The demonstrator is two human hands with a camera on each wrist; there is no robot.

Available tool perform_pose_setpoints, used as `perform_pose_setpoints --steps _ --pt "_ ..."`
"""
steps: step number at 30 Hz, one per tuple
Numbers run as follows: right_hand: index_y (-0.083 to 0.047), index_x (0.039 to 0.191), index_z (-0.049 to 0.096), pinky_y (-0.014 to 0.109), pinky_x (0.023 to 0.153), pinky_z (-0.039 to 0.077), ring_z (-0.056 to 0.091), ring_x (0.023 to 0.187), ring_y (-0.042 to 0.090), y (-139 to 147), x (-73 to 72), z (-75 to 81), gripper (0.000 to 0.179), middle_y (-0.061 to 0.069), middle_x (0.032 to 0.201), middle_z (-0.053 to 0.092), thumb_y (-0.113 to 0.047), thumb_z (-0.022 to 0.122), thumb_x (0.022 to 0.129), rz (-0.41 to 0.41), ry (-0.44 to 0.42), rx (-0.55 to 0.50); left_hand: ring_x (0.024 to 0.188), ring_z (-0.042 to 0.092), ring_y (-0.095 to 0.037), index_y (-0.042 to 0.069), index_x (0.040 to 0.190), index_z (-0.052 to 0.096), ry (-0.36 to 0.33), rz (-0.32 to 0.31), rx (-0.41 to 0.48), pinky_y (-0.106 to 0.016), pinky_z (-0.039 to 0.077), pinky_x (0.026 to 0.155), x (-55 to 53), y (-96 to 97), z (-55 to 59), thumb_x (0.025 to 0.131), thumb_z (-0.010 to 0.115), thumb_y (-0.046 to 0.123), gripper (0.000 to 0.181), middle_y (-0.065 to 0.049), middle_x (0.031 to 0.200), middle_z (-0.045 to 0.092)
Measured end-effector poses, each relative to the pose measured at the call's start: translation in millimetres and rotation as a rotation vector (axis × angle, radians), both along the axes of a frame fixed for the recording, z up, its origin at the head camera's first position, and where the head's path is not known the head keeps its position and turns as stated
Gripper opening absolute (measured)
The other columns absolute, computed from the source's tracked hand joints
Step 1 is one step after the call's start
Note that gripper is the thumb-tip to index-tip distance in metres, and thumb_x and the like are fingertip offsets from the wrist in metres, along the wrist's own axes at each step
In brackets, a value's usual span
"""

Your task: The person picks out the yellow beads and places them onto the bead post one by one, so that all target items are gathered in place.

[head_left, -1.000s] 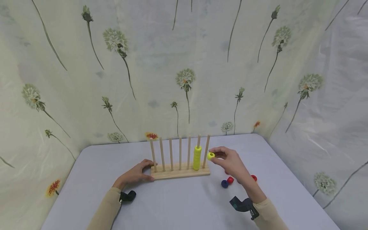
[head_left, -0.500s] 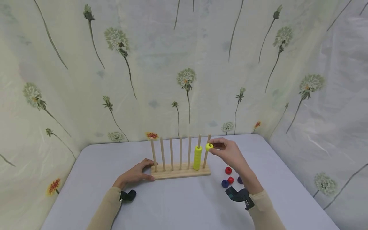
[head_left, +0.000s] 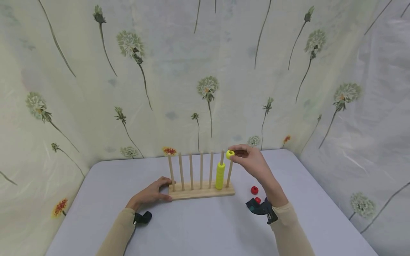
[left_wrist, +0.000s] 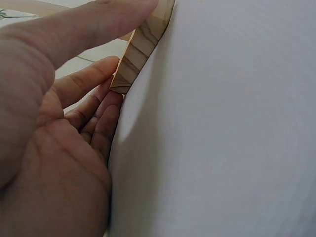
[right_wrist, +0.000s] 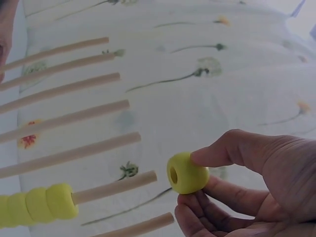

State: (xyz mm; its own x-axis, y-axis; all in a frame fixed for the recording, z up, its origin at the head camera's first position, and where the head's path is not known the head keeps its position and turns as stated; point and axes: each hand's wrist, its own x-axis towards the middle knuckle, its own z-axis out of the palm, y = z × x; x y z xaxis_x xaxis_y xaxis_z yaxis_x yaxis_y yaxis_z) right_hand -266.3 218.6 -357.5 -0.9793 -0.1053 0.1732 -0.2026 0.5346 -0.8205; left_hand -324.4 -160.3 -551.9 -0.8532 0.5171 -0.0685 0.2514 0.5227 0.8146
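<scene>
A wooden peg rack with several upright pegs stands on the table. My left hand holds its left end, thumb on the front side and fingers behind; the left wrist view shows the end of the base between them. Yellow beads are stacked on the second peg from the right. My right hand pinches one yellow bead between thumb and fingers, its hole showing. In the head view that bead is level with the top of the rightmost peg; in the right wrist view it is apart from the pegs.
Loose red beads lie on the white table right of the rack, with a purple one partly hidden by the right wrist camera. A flower-print cloth hangs behind and at both sides.
My right hand has lifted the yellow bead up and slightly left, from beside the rightmost peg to the height of its top. The left hand and rack have stayed put.
</scene>
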Motion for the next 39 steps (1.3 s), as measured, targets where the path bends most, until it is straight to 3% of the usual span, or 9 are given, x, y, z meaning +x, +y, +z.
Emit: perform_pose_setpoints --steps 9,39 --pt "-0.012 0.12 0.065 0.042 0.093 0.051 0.063 0.105 0.023 -5 -6.3 9.3 0.033 0.008 0.118 0.066 -0.022 0.07 0.089 0.016 0.0 -0.023 0.127 0.041 -0.022 0.015 0.132 0.055 -0.002 0.005 0.006 -0.051 0.029 0.11 -0.3 -0.1 0.1 0.072 0.084 0.036 0.069 -0.003 0.134 0.046" --pt "-0.009 0.12 0.066 0.04 0.092 0.051 0.063 0.104 0.023 -16 -22.4 11.7 0.031 0.011 0.116 0.067 -0.016 0.067 0.09 0.02 0.005 0.039 0.132 0.039 -0.025 0.018 0.127 0.056 -0.003 0.009 0.034 -0.053 0.026 0.112 -0.6 -0.1 -1.3 0.071 0.085 0.036 0.066 -0.003 0.133 0.047"
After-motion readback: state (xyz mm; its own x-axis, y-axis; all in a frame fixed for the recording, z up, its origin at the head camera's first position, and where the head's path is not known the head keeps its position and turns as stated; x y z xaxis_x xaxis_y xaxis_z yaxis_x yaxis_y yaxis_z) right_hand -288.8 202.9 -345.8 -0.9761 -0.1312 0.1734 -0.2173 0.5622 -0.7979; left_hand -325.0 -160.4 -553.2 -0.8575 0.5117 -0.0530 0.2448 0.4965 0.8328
